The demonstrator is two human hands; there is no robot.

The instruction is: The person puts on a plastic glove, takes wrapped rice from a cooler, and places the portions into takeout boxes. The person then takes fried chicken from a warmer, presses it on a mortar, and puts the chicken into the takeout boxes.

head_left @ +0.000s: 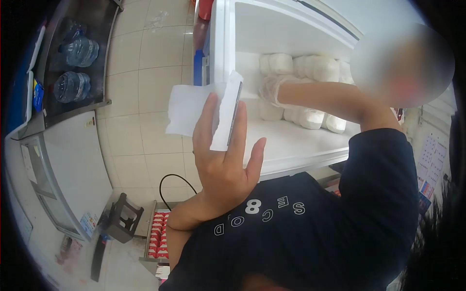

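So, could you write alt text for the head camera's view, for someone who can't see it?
A person's gloved right hand reaches in among white packs inside a white chest, while the bare left hand holds torn paper. Bottles and a tiled floor show beyond.

The left hand (pixel 221 167) is raised with its back to the view, closed in a light pinch between the index finger (pixel 238 128) and the neighbouring finger (pixel 205 123). The thumb (pixel 256 155) stands away from that grip, to its right. Behind the grip, the left forearm (pixel 190 211) runs back to a sharply bent elbow. Ahead and to the right of it, the right forearm (pixel 320 96) reaches across to the gloved right hand (pixel 273 91), whose finger pose is unclear.
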